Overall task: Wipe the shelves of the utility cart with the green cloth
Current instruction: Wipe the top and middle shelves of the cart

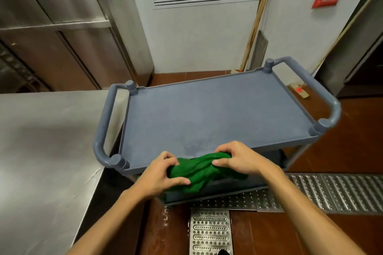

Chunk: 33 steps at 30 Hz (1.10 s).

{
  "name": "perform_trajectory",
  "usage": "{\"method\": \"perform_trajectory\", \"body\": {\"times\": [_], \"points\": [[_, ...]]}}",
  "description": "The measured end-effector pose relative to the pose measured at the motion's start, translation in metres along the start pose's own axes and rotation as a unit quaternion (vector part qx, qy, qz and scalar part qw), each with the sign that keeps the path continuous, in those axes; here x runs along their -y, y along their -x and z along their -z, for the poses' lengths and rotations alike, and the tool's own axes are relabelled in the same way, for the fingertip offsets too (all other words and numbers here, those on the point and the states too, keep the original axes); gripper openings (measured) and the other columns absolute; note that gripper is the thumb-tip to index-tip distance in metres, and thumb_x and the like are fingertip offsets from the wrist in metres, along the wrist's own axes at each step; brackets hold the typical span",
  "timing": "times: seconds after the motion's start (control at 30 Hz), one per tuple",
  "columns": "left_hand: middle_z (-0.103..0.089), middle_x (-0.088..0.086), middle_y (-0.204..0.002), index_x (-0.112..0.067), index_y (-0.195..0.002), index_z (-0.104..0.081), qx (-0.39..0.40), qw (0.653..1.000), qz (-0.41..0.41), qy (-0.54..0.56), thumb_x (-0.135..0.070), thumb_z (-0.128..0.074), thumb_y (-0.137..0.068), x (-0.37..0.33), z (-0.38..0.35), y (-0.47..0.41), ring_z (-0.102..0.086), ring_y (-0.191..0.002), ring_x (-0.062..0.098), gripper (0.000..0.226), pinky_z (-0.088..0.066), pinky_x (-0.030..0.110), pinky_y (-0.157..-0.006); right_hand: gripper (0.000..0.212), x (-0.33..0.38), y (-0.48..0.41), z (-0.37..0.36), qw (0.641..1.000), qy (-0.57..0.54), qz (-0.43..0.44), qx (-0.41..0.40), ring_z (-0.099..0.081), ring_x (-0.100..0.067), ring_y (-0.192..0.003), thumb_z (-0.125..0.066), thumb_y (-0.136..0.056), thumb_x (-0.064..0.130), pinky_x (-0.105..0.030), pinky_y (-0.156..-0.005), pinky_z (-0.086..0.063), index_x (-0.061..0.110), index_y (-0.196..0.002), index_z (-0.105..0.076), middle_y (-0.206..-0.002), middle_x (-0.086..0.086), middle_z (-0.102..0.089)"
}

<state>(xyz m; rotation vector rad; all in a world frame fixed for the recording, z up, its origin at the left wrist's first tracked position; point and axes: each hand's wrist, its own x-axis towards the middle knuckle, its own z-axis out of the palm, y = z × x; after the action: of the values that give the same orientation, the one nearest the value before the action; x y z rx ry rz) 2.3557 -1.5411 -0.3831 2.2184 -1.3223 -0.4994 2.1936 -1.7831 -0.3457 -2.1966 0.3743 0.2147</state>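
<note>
A blue-grey utility cart [217,109] stands in front of me, its flat top shelf bare with a faint damp patch near the front edge. A bunched green cloth [199,170] is held just over that front edge. My left hand [163,174] grips the cloth's left end with curled fingers. My right hand [238,159] grips its right end. Part of the cloth hangs down in front of the lower shelf [228,189], which is mostly hidden by the top shelf and my hands.
A stainless steel counter [45,151] lies close on the left, touching the cart's left handle [103,126]. Metal cabinets stand behind it. Perforated metal drain grates [310,190] cross the brown tiled floor under and right of the cart. Wooden poles lean on the wall behind.
</note>
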Motion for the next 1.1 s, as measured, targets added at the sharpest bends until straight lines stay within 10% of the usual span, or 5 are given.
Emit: {"method": "perform_trajectory", "body": {"times": [0.2,0.43,0.67,0.87,1.1], "points": [[-0.055,0.003,-0.118,-0.024,-0.085,-0.048,-0.066,0.995,-0.019,-0.070,-0.084,-0.051,-0.074,0.013,0.038,-0.060,-0.059,-0.106,0.018,0.061,-0.049,0.034,-0.088,0.018,0.007,-0.053,0.023,0.985,0.028,0.065,-0.158,-0.063,-0.017,-0.092,-0.069,-0.085,0.033,-0.035,-0.085,-0.050,0.032,-0.102,-0.073,-0.091,-0.001,-0.072],[-0.051,0.006,-0.084,-0.013,-0.086,-0.051,-0.234,0.943,-0.048,-0.231,-0.019,-0.081,-0.075,0.029,0.072,-0.132,-0.050,-0.076,0.029,0.032,-0.031,0.035,-0.066,0.034,0.008,-0.133,0.031,0.933,0.043,0.131,-0.333,-0.050,-0.016,-0.089,-0.056,-0.083,0.010,-0.042,-0.074,-0.051,0.032,-0.104,-0.072,-0.091,0.004,-0.070],[-0.053,0.005,-0.081,-0.021,-0.093,-0.049,-0.098,0.970,-0.014,-0.222,-0.004,-0.080,-0.054,0.074,0.006,-0.171,-0.057,-0.069,0.033,0.053,-0.044,0.037,-0.063,0.048,-0.048,-0.180,-0.001,0.935,0.112,0.076,-0.326,-0.054,-0.023,-0.091,-0.051,-0.067,-0.009,-0.040,-0.077,-0.052,0.023,-0.097,-0.072,-0.091,0.004,-0.067],[-0.058,0.007,-0.110,-0.024,-0.130,-0.055,0.037,0.987,-0.019,-0.152,-0.031,-0.067,-0.070,0.108,-0.054,-0.161,-0.058,-0.096,0.031,0.061,-0.054,0.042,-0.081,0.069,-0.087,-0.177,-0.049,0.983,0.170,-0.054,-0.038,-0.031,-0.022,-0.137,-0.049,-0.072,0.045,-0.048,-0.112,-0.029,0.040,-0.141,-0.045,-0.147,0.001,-0.041],[-0.056,-0.006,-0.134,-0.021,-0.130,-0.059,-0.113,0.987,0.047,0.100,-0.031,-0.046,-0.089,0.129,-0.054,-0.127,-0.048,-0.129,0.011,0.045,-0.033,0.031,-0.113,0.093,-0.045,-0.204,-0.082,0.966,0.188,-0.152,-0.090,-0.002,-0.033,-0.147,-0.030,-0.071,0.089,-0.065,-0.114,-0.006,0.044,-0.151,-0.015,-0.157,-0.015,-0.010]]}}
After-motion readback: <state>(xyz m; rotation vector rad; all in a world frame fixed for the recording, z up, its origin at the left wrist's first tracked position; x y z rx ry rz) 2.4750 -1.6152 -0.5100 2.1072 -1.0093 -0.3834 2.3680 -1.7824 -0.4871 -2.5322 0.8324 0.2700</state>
